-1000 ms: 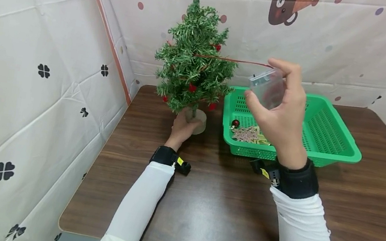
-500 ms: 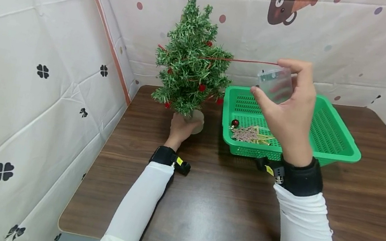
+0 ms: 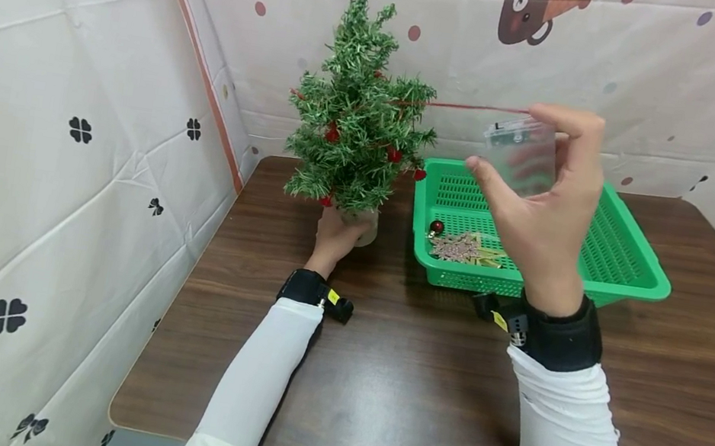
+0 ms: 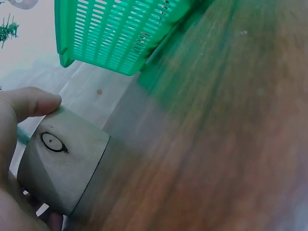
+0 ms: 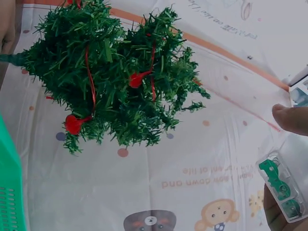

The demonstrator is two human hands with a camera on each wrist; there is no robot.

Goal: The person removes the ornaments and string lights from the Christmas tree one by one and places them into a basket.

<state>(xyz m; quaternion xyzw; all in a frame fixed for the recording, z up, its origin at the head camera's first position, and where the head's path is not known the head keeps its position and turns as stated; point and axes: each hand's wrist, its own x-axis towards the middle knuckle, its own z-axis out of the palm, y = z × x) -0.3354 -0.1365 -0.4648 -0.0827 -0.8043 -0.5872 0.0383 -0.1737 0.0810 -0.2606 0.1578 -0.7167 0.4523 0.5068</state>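
Tree [image 3: 363, 116] stands at the desk's far-left corner, long axis near vertical, tip up and slightly left. Red berries [image 3: 395, 154] on thin red stems show among the branches. Pale base [image 3: 368, 231] sits under it; can't tell if it's flush with the desk. Red cord [image 3: 479, 108] comes off the tree's right side, taut, roughly parallel to the far edge, up to the right hand [image 3: 551, 198]. Clear box [image 3: 520, 155] is held in the air, end with the green part [image 5: 276, 180] facing the tree.

Green basket [image 3: 655, 291] is right of the tree, near the far edge; dark red ball [image 3: 436, 227] and glittery pieces [image 3: 458, 247] lie at its left end. Desk [image 3: 387, 397] is dark wood grain, glare toward the near edge. White printed sheeting [image 3: 274, 41] hangs behind the far edge and along the left.

Left grip: thumb and fingers curled round the base. Right grip: thumb and forefinger spread wide across the box; cord meets the forefinger tip, exact hold unclear.
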